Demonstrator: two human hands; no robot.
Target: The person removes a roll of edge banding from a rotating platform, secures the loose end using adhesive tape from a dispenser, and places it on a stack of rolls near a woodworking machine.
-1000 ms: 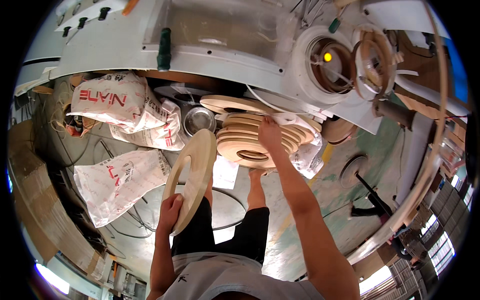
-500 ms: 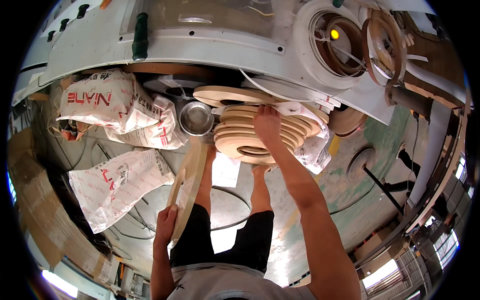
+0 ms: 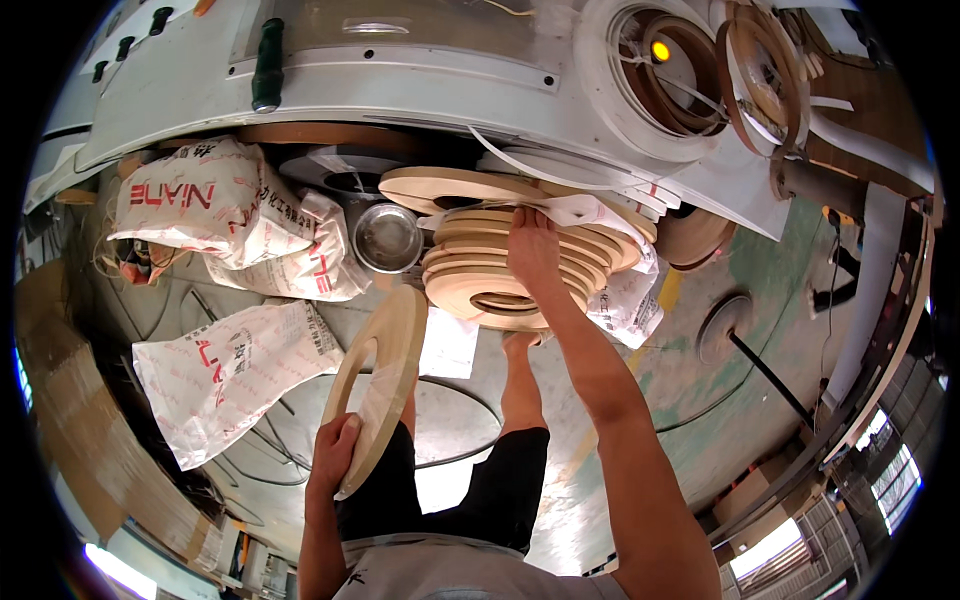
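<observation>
A flat beige roll of banding strip (image 3: 395, 345), broad with an open middle, is tilted on edge over my left thigh. My left hand (image 3: 334, 450) is closed around its near rim, the thumb on top. Ahead of me, several similar beige rolls form a stack (image 3: 465, 285) leaning outward below the machine. My right hand (image 3: 532, 248) reaches onto the upper part of that stack, its fingers bent down beside crumpled white wrapping (image 3: 585, 212). What those fingertips grip is hidden. Another beige roll (image 3: 425, 186) lies behind the stack.
Left of the stack stands a round metal pot (image 3: 387, 238). White printed sacks (image 3: 185, 205) lie farther left, with a flatter sack (image 3: 235, 375) on the floor. The grey machine table (image 3: 400, 95) spans the far side. A disc-based stand (image 3: 725, 328) is at right.
The roll in my left hand has turned, so more of its flat face shows, and its far end has swung right. My right hand stays on the stack, nearly unmoved.
</observation>
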